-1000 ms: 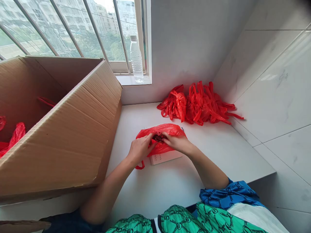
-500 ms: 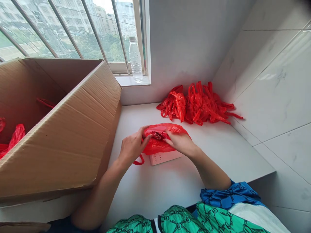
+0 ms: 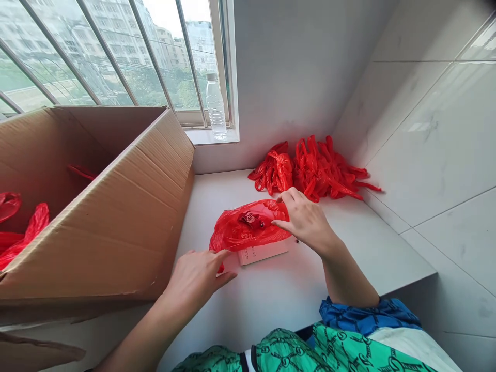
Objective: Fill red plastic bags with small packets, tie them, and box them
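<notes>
A red plastic bag [image 3: 231,232] lies flattened on top of a white carton [image 3: 263,254], and a small dark red packet [image 3: 248,218] shows through or sits within its film near the middle. The bag rests on the white stone ledge [image 3: 372,248], in front of the person, with the carton's lower edge showing beneath it. The right hand [image 3: 306,222] lies open on the bag's right end, its fingers spread and pressing lightly rather than clamped. The left hand [image 3: 196,276] is well apart from the right, open and low beside the bag's lower left corner, close to a red handle loop [image 3: 220,268]; whether its fingertips touch the film is hard to tell. Beyond lies a heap of knotted red bags [image 3: 321,170], and to the left stands an open cardboard box [image 3: 116,217] holding more red bags [image 3: 34,227].
</notes>
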`<state>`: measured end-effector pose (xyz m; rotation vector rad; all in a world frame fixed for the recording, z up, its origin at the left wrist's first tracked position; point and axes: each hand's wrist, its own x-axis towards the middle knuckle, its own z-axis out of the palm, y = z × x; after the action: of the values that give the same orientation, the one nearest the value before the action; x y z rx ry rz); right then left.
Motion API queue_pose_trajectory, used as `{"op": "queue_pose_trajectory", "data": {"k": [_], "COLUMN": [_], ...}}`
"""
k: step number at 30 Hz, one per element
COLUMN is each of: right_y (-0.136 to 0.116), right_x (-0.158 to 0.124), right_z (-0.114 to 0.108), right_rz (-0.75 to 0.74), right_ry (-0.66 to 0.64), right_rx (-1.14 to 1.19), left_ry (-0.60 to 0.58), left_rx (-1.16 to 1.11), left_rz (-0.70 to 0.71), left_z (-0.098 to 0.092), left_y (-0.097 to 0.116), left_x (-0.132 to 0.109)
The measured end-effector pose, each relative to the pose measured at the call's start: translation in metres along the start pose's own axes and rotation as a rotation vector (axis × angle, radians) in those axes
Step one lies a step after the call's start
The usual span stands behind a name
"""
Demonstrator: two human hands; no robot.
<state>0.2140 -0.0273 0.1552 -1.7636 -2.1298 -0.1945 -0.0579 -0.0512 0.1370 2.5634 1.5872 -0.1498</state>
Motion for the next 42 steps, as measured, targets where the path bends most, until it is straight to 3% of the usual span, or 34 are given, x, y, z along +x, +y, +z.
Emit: {"op": "queue_pose_trajectory", "data": {"k": [3, 6, 12, 15, 21, 24, 28, 32, 35, 39, 42], "right_y": [0.0, 0.004, 0.007, 0.009, 0.009, 0.009, 0.015, 0.014, 0.003, -0.023, -0.044], "right_x": [0.009, 0.017, 0.02, 0.021, 0.038, 0.046, 0.05, 0.055, 0.057, 0.046, 0.035], "right_z": [0.014, 0.018, 0.003, -0.004, -0.011, -0.01, -0.004, 0.002, 0.007, 0.008, 0.009], "right_rz": [0.034, 0.057, 0.142, 0.116, 0.089, 0.14, 0.022, 0.051, 0.096, -0.022, -0.195], "right_ry": [0.006, 0.063, 0.446, 0.495, 0.337, 0.21, 0.042, 0.039, 0.105, 0.111, 0.024], "right_rx": [-0.082, -0.055, 0.146, 0.357, 1.154, 1.477, 1.907, 2.125, 2.111, 1.825, 1.479], "left_ry": [0.025, 0.135, 0.417, 0.615, 1.039, 1.143, 1.254, 1.345, 1.362, 1.27, 1.075], "left_rx": [0.074, 0.054, -0.146, -0.343, -0.715, -0.803, -0.838, -0.81, -0.837, -0.871, -0.87], "left_rz": [0.004, 0.04, 0.001, 0.036, 0.052, 0.091, 0.207, 0.256, 0.285, 0.39, 0.494], "left_z": [0.004, 0.004, -0.015, -0.032, -0.064, -0.068, -0.063, -0.058, -0.057, -0.054, -0.05], "left_y": [-0.006, -0.016, -0.021, -0.016, -0.005, -0.001, -0.002, -0.01, -0.01, -0.001, 0.008], "left_x": [-0.001, -0.006, -0.006, 0.001, 0.031, 0.042, 0.049, 0.052, 0.053, 0.051, 0.047]}}
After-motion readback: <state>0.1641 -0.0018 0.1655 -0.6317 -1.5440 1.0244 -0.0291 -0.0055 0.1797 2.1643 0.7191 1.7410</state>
